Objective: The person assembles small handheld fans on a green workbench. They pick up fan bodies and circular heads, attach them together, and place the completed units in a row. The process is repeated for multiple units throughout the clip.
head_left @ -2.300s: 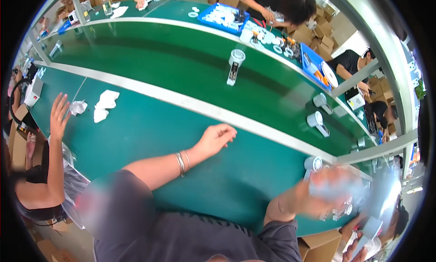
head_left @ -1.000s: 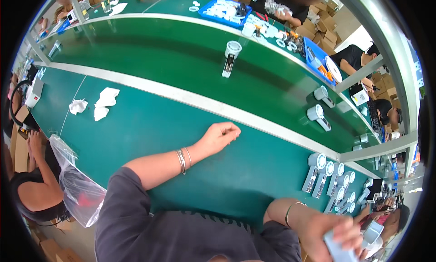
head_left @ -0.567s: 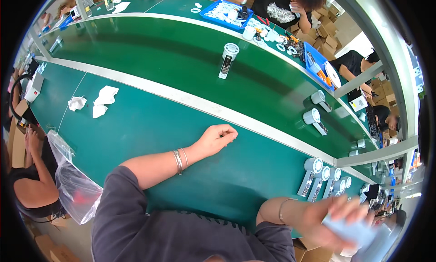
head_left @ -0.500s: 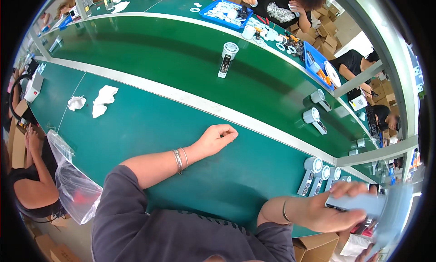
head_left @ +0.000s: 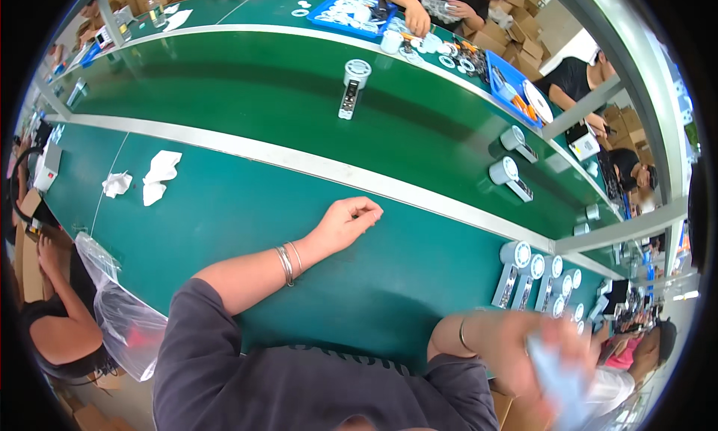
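Note:
My left hand (head_left: 350, 222) rests on the green table, fingers curled in and thumb against them, with nothing visible inside. My right hand (head_left: 535, 356), smeared by motion, is at the lower right, closed round a pale blue-grey handheld device (head_left: 565, 390). Blur hides most of the device's shape. Just beyond that hand stands a group of similar devices (head_left: 514, 251), each with a round, cup-like head and a straight handle with dark parts showing in it.
A white rail (head_left: 299, 158) divides my table from a green belt carrying similar devices (head_left: 356, 72). Crumpled white paper (head_left: 161, 173) lies at left, near a clear plastic bag (head_left: 123, 304). Co-workers sit across, beside blue trays (head_left: 318, 18), and at both sides. Metal posts (head_left: 636, 225) frame the right.
My right hand has brought the device inward and down from the far right, turning it. More of the device group now shows. My left hand stays in place while the view shifts slightly.

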A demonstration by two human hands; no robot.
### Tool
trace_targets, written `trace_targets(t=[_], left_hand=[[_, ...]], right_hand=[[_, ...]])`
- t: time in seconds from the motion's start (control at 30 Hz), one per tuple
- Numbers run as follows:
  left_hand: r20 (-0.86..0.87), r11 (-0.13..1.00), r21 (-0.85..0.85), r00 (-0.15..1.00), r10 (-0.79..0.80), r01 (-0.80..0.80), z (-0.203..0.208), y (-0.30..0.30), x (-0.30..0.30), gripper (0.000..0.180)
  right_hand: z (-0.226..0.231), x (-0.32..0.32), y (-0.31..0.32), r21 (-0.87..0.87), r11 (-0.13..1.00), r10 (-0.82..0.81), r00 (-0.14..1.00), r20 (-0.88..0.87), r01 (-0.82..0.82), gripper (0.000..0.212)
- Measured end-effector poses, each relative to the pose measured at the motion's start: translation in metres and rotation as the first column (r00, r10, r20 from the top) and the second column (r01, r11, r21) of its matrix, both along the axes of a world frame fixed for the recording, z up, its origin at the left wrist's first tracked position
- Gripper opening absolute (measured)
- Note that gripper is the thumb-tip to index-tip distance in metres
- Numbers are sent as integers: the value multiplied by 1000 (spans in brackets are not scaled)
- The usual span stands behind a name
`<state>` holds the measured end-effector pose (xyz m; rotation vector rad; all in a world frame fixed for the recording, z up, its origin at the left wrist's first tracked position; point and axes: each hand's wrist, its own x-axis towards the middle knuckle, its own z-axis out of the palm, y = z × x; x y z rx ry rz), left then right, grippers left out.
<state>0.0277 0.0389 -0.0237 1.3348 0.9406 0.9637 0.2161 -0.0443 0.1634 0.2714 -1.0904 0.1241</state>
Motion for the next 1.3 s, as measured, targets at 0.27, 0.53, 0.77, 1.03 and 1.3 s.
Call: trace_targets(t=[0.27,0.53,0.77,1.03,1.3], left_hand=[[-53,1000,-9,999,-14,13,0,1,0,21],[-15,999,-31,1000,23,-23,6,2,2,20],[-2,999,-25,1000,30,-30,6,2,1,21],[-51,999,-37,999,-14,12,8,4,0,21],[-62,1000,28,998,6,-5,-1,4,-1,21]], right_hand=[[-6,-8,55,-845,481,-105,973,207,232,39],[-43,-37,112,-947,315,349,919,181,67,24],[-58,-45,124,-973,225,378,916,136,51,32],[-67,-49,131,-963,244,352,915,199,116,35],[-114,-60,237,-946,28,240,917,319,322,38]])
